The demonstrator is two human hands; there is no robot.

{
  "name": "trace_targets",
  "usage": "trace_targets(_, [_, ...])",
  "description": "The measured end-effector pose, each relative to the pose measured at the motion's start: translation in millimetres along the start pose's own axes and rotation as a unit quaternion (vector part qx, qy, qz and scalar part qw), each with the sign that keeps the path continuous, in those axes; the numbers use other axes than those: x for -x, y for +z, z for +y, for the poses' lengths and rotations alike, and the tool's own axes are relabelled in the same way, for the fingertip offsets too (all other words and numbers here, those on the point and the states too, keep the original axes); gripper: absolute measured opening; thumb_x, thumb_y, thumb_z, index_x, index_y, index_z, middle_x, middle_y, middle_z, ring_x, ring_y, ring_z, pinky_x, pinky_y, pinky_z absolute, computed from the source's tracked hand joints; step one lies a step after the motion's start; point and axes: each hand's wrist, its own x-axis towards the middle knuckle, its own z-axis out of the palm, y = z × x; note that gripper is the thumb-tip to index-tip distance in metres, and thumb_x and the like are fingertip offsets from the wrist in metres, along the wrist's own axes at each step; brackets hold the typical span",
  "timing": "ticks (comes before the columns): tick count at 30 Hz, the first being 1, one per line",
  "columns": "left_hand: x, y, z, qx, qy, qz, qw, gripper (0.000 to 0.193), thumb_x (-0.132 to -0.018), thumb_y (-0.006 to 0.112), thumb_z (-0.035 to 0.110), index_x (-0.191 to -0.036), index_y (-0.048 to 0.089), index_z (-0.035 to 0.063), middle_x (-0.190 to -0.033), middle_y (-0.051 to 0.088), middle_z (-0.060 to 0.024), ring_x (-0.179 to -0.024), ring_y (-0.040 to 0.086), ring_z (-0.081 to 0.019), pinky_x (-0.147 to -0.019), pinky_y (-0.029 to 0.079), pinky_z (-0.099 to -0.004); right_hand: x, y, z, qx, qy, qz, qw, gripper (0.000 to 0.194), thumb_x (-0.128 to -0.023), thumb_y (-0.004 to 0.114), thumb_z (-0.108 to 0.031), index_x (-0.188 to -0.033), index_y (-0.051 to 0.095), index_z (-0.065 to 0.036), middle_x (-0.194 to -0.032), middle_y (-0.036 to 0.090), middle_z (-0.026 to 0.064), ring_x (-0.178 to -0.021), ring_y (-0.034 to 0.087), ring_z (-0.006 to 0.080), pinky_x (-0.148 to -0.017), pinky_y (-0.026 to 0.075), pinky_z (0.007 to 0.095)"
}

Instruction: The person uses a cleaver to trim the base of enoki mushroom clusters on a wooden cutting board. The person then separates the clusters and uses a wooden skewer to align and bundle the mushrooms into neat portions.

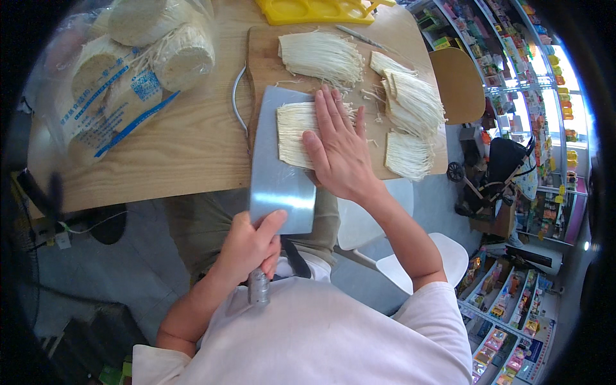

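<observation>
My left hand (252,248) grips the handle (259,288) of a wide steel cleaver (284,197), whose blade lies flat over the left part of a wooden cutting board (262,53). A slab of enoki mushrooms (294,132) rests on the far part of the blade. Across the right side of that slab my right hand (339,139) lies palm down, fingers spread, covering part of it. Further off on the board is another enoki slab (317,55). More enoki pieces (411,101) overlap at the right, with a smaller piece (409,155) nearer the table's edge.
A clear plastic bag (134,110) of enoki bundles lies on the table (192,163) at left. A metal handle (236,96) projects from the board. Beyond it are a knife-like tool (361,36) and a yellow plastic tray (313,18). White chairs (370,211) stand right.
</observation>
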Motion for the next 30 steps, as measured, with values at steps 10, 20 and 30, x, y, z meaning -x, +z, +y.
trace_targets(10, [-12, 19, -3, -0.019, -0.016, -0.016, 1.000, 0.037, -0.105, 0.062, 0.027, -0.077, 0.050, 0.0054, -0.050, 0.043, -0.0009, -0.036, 0.045, -0.0129, -0.035, 0.042, -0.0345, 2, -2, 1, -0.043, -0.004, 0.017, 0.999, 0.076, -0.110, 0.036, -0.047, -0.164, 0.022, 0.004, -0.171, 0.025, 0.0224, -0.161, 0.018, 0.0354, -0.128, 0.000, 0.0589])
trace_targets(20, [-19, 41, -12, -0.021, 0.004, -0.045, 0.999, 0.035, -0.105, 0.061, 0.027, -0.080, 0.050, 0.0052, -0.053, 0.047, -0.0013, -0.040, 0.049, -0.0128, -0.038, 0.044, -0.0343, 6, -17, 18, -0.436, 0.049, 0.218, 0.872, 0.063, -0.110, 0.041, -0.032, -0.164, 0.027, -0.002, -0.167, 0.037, 0.0185, -0.157, 0.032, 0.0307, -0.129, 0.019, 0.0479])
trace_targets(30, [42, 34, 33, 0.019, 0.145, 0.093, 0.985, 0.045, -0.107, 0.059, 0.029, -0.070, 0.046, 0.0082, -0.050, 0.039, 0.0005, -0.036, 0.044, -0.0115, -0.033, 0.042, -0.0314, -11, -66, 49, -0.489, 0.065, 0.321, 0.809, 0.045, -0.110, 0.052, -0.022, -0.150, 0.053, -0.002, -0.148, 0.059, 0.0118, -0.141, 0.053, 0.0236, -0.114, 0.044, 0.0360])
